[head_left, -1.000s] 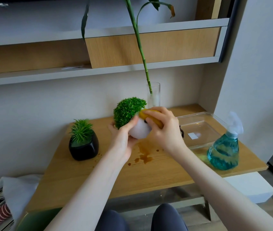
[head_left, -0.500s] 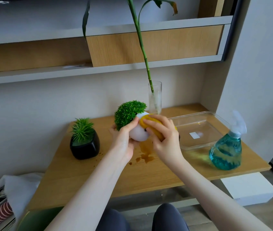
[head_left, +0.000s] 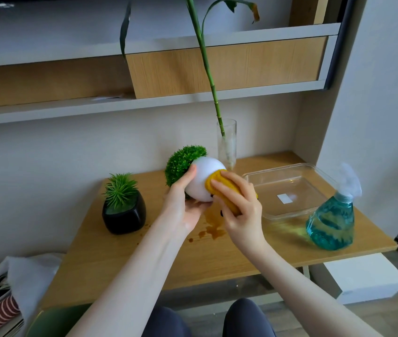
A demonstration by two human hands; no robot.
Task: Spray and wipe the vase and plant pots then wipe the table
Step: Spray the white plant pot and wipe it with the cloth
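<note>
Light-wood tabletop (head_left: 125, 261) against a pale off-white wall (head_left: 47, 166). Above it, a wall unit: grey shelf boards (head_left: 47, 110) with wood-grain panels (head_left: 224, 69) between them. Right side, a plain white wall section (head_left: 378, 105) juts forward past the shelving. White box-shaped base (head_left: 365, 278) sits on the floor under the right edge. Grey wood-look floor (head_left: 375, 319). Soft daylight, no hard shadows; a glare patch shows on the tabletop's right part.

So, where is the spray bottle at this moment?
In the head view the spray bottle stands near the table's right front corner, just right of the clear plastic tray, and neither hand touches it.
</note>
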